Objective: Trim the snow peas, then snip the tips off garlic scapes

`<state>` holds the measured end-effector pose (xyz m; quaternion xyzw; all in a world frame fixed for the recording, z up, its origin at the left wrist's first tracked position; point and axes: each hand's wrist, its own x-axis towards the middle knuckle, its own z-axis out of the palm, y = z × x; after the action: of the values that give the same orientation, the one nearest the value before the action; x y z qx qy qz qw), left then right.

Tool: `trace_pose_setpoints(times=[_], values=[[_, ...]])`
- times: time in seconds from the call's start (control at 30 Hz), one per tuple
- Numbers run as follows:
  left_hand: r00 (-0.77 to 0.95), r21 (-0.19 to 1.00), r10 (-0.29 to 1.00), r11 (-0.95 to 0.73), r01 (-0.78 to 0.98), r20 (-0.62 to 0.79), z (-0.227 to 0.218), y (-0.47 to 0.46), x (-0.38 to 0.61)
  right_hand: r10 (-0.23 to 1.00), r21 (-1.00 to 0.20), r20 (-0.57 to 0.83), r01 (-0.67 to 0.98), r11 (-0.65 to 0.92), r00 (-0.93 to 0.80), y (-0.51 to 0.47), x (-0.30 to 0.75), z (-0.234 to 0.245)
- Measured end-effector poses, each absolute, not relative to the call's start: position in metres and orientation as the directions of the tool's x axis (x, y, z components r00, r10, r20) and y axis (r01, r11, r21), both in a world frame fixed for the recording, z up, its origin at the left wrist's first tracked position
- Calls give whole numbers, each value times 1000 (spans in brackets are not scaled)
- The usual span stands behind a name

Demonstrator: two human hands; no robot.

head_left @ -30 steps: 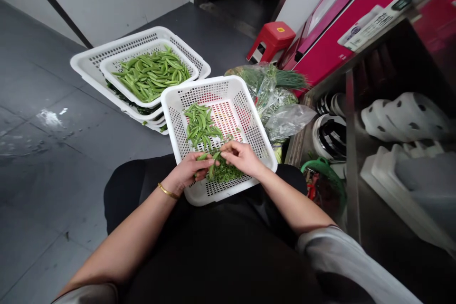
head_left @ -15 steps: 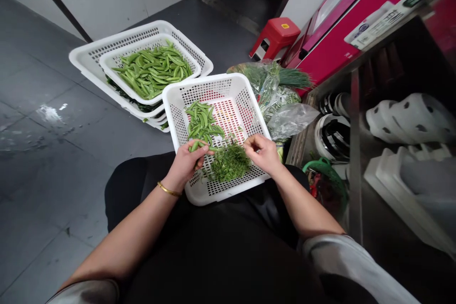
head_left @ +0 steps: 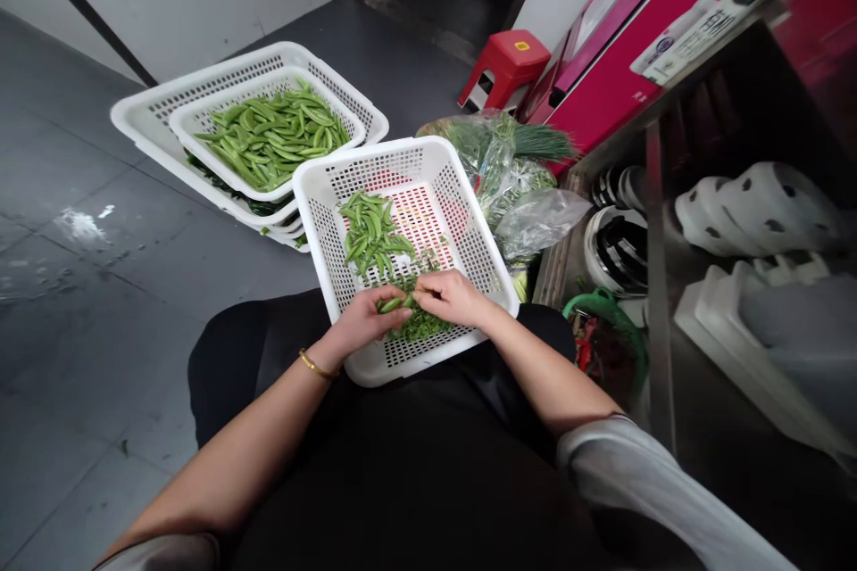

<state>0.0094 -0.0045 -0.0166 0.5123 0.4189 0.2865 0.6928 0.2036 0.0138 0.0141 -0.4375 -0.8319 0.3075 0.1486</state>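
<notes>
A white perforated basket (head_left: 314,223) rests on my lap. Inside it lie a small heap of green pea pods (head_left: 370,235) and, nearer me, a pile of stringy green trimmings (head_left: 420,325). My left hand (head_left: 365,318), with a gold bangle on the wrist, is closed round one pea pod (head_left: 390,304) over the trimmings. My right hand (head_left: 452,295) meets it from the right, fingers pinched on the end of the same pod.
On the grey floor to the left stand stacked white baskets (head_left: 144,111), the top one heaped with pea pods (head_left: 274,136). Bagged greens (head_left: 515,169) and a red stool (head_left: 505,62) are behind the lap basket. A steel shelf with bowls (head_left: 619,241) and white containers (head_left: 756,205) is at my right.
Half a second ago my right hand was apart, over the trimmings to the right; it has come back to the pod in my left hand. The view shifted slightly.
</notes>
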Motion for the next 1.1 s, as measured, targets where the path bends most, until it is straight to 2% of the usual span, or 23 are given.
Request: trace_pose_setpoints(times=[0.1,0.2,0.23,0.3,0.4,0.47,0.53,0.63,0.73,0.77,0.83,0.9,0.93,1.0,1.1], values=[[671,958,693,270,99,-265,-10,-2,4,702,-646,-160,611,457,-694,9,209,20],[792,928,537,360,95,-290,-5,-1,-1,573,-739,-165,485,467,-803,2,212,25],[818,899,490,432,73,-302,-5,-2,-2,559,-775,-143,444,449,-817,0,211,25],[829,815,470,579,-29,-305,-6,-4,1,637,-801,-82,431,416,-766,-2,205,23],[682,686,652,663,-300,-332,-11,-8,12,842,-688,77,583,432,-534,-3,188,10],[537,626,736,657,-420,-413,-15,-8,19,886,-587,164,679,441,-434,-4,181,-1],[399,600,767,642,-478,-502,-16,-5,19,882,-542,173,706,456,-438,-6,185,-7],[146,648,844,496,-578,-516,-16,5,9,855,-606,30,671,427,-517,-4,214,-2],[55,671,886,389,-631,-461,-14,14,-3,700,-660,-325,683,313,-635,16,243,8],[90,658,885,405,-635,-458,-14,15,-5,647,-629,-418,717,300,-638,26,247,8],[191,621,870,463,-632,-455,-15,16,-5,684,-477,-485,820,316,-545,50,241,-1],[269,589,851,510,-627,-450,-17,16,-1,837,-256,-400,922,289,-373,75,222,-20],[293,579,843,527,-622,-452,-18,16,1,872,-180,-374,948,264,-314,86,210,-30],[312,580,825,556,-595,-471,-20,14,3,891,-123,-362,962,245,-274,103,190,-49],[306,635,803,594,-493,-512,-23,13,5,884,-165,-355,951,260,-303,114,181,-58]])
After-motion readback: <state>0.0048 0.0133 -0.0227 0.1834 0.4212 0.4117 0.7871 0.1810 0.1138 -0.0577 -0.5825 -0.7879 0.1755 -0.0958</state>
